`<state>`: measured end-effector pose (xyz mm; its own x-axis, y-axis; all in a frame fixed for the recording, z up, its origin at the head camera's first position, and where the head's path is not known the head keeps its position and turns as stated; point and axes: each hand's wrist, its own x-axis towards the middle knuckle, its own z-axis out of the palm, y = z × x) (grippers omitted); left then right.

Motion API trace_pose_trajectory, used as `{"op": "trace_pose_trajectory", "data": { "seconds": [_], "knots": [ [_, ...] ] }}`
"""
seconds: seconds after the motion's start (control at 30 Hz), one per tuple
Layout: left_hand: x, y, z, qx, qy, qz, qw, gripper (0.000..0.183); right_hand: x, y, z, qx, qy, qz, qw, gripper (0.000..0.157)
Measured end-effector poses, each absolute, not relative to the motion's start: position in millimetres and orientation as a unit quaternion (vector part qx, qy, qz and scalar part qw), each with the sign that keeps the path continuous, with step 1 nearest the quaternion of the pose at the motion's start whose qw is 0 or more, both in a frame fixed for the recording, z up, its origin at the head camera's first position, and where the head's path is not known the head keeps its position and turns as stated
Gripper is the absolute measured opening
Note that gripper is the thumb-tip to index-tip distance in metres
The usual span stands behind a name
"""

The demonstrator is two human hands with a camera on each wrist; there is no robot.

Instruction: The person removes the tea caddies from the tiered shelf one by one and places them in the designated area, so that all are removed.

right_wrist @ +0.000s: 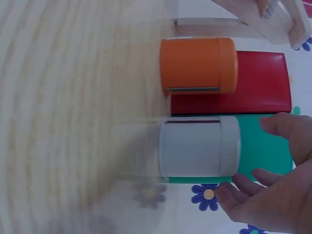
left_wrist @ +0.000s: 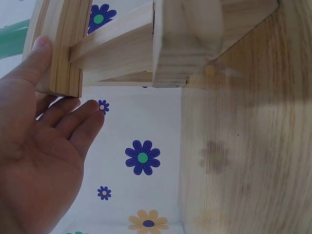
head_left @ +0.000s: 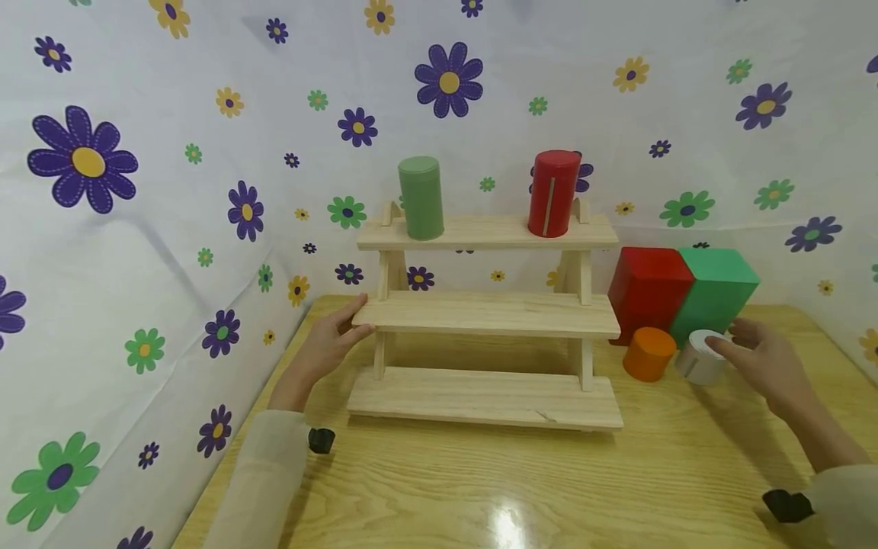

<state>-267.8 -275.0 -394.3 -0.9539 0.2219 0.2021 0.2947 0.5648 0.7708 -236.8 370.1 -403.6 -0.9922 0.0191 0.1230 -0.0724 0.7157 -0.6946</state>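
A three-tier wooden display shelf (head_left: 487, 313) stands on the table. My left hand (head_left: 328, 347) grips the left end of its middle board, the thumb at the front edge; the left wrist view shows the fingers round the board's end (left_wrist: 66, 63). At the right, my right hand (head_left: 771, 362) is beside a short white can (head_left: 701, 358), thumb and fingers spread near its top. In the right wrist view the white can (right_wrist: 200, 146) stands upright in front of the green box (right_wrist: 265, 146), with the fingertips (right_wrist: 229, 195) just off its lid end.
A green can (head_left: 421, 198) and a red can (head_left: 552, 194) stand on the top board. Right of the shelf, an orange can (head_left: 648, 354) stands before a red box (head_left: 648, 286), which adjoins a green box (head_left: 720, 282). Flowered white cloth (head_left: 274, 114) hangs behind the table.
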Motion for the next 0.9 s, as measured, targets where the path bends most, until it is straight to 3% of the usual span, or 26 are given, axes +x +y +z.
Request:
{"op": "trace_pose_trajectory", "data": {
  "seconds": [0.47, 0.9],
  "knots": [
    [-267.8, -274.9, -394.2, -0.146, -0.884, -0.441, 0.048, 0.072, -226.0, 362.1, -372.4, 0.01, -0.905, 0.416, 0.094, 0.082],
    [-267.3, -276.4, -396.3, -0.15, -0.888, -0.431, 0.047, 0.073, -228.3, 344.3, -342.2, 0.011, -0.9, 0.427, 0.089, 0.084]
  ]
}}
